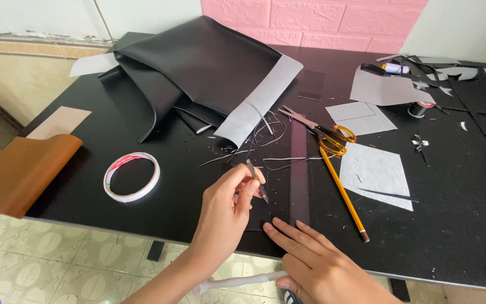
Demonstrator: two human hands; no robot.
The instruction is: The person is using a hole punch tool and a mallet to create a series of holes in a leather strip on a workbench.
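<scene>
My left hand (227,211) pinches a thin metal blade tool (257,181), its tip pointing down at a small black leather piece (258,218) near the table's front edge. My right hand (316,264) lies flat beside it, fingertips pressing on the black piece and touching the near end of a dark see-through ruler (299,169). The ruler runs away from me across the black table (142,225).
A double-sided tape roll (132,177) lies to the left, brown leather (18,169) hangs off the left edge. Folded black leather (198,67) sits at the back. Yellow-handled scissors (327,135), a yellow pencil (343,194), grey cut pieces (375,171) and a thread spool (417,108) are to the right.
</scene>
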